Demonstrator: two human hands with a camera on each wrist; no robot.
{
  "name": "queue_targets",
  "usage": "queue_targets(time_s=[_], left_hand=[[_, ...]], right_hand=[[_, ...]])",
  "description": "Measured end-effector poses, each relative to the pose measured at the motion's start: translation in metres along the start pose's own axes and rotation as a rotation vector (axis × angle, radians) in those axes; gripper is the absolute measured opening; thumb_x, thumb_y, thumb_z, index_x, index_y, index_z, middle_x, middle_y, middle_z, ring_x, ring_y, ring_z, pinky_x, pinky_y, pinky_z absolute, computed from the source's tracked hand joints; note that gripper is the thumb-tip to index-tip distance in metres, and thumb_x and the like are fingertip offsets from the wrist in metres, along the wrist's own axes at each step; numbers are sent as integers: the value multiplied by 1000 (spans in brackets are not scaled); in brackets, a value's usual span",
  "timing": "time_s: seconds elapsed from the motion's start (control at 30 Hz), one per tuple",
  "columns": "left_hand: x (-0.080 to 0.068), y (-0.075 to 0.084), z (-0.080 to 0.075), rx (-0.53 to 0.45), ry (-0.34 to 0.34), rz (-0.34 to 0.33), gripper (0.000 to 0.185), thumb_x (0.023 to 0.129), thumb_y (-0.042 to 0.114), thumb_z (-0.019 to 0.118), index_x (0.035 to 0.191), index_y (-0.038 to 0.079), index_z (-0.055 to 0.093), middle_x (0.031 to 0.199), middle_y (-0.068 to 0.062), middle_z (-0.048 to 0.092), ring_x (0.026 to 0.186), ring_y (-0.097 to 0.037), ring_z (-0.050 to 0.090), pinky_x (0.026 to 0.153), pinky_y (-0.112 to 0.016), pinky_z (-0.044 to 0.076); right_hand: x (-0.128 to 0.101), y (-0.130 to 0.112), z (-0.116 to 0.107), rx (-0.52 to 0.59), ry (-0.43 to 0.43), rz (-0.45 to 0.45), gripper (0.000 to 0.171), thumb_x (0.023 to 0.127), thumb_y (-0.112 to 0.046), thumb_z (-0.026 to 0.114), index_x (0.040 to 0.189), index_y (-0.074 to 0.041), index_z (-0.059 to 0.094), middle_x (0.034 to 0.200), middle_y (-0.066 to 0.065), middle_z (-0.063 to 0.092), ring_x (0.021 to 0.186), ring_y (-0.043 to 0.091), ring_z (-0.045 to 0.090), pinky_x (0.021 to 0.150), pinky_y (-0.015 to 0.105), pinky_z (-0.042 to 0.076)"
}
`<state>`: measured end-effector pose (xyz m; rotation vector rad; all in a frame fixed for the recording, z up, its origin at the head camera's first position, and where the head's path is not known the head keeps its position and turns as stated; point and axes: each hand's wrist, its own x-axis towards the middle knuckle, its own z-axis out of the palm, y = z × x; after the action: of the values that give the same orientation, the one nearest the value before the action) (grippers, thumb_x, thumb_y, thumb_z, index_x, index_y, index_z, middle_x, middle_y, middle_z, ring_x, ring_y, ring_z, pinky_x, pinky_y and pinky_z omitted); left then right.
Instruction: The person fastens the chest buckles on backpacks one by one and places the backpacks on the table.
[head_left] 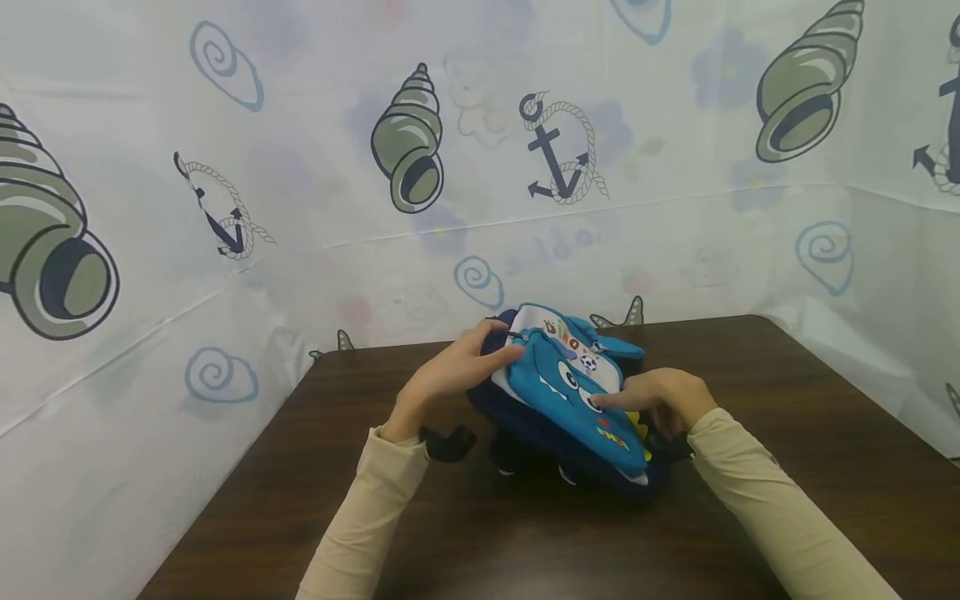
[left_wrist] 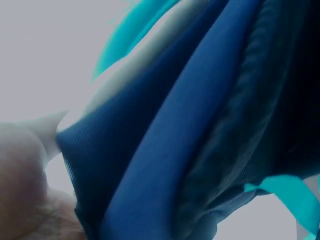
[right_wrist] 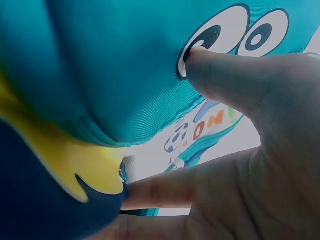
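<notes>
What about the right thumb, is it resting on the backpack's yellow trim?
No, the right wrist view shows the thumb of the right hand on a printed eye of the blue backpack.

Head view: bright, even, diffuse light on the cloth (head_left: pixel 300 292); source out of frame. The table (head_left: pixel 487 525) reads dark, with a soft pale glare at its near middle and a shadow beneath the bag (head_left: pixel 585 425). Prints at the left edge appear stretched. Left wrist view: cold blue cast, background washed out to pale grey, left hand (left_wrist: pixel 22 185) blurred, bag near-black at right. Right wrist view: printed eyes (right_wrist: pixel 230 30) crisp, bag's left portion soft and shaded, right hand (right_wrist: pixel 287 135) dim against a pale, overexposed background.
</notes>
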<state>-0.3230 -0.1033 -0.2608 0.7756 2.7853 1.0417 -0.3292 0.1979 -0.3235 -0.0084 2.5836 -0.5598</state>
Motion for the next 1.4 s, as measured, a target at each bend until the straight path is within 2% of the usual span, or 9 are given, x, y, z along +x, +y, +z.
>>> queue_targets(time_s=[0.33,0.6,0.77,0.93,1.07,1.23,1.3,1.4], left_hand=[[0,12,10,-103,150,33,59,98,54,53,146,20,44,154,-12,37,137,-33,41,112,-62,35],[-1,15,14,-165,235,61,55,98,56,52,143,26,48,154,-6,39,140,-30,40,115,-60,33],[0,17,17,-233,266,66,57,95,60,53,145,33,45,152,-3,43,131,-31,48,109,-59,41],[0,20,20,-345,272,98,57,95,58,57,145,34,46,145,-5,48,119,-32,56,100,-53,51],[0,23,23,-390,301,112,57,95,57,57,146,35,45,144,-6,49,117,-32,57,99,-53,52],[4,24,26,-396,385,186,54,98,49,55,148,31,44,148,-7,48,121,-32,55,104,-55,47],[6,24,28,-420,399,209,54,98,47,55,148,31,43,148,-6,47,121,-33,55,104,-55,47],[8,25,31,-448,401,224,56,98,48,54,150,32,40,151,-4,44,125,-31,53,106,-55,45]], right_hand=[[-4,0,-1,48,-42,-24,97,91,-70,50,151,4,30,131,34,53,100,48,67,78,52,59],[-4,-5,-1,60,-88,-31,95,94,-69,45,147,9,33,122,36,59,104,50,65,81,55,58],[-3,-4,0,82,-84,-46,99,91,-72,48,144,11,34,122,35,60,104,52,65,81,57,57],[-3,-4,0,86,-84,-71,102,89,-75,48,145,9,34,123,33,60,103,50,65,80,58,57],[-1,-5,2,137,-99,-97,105,86,-77,50,148,6,31,131,32,55,110,52,61,86,63,54],[2,-10,3,91,-146,-130,96,93,-72,43,148,5,33,122,27,62,108,45,64,88,61,54],[4,-13,3,37,-159,-125,91,96,-70,39,146,5,37,111,25,67,102,41,67,85,57,56],[6,-14,2,5,-175,-145,82,101,-63,35,143,6,41,108,23,69,99,39,69,85,56,57]])
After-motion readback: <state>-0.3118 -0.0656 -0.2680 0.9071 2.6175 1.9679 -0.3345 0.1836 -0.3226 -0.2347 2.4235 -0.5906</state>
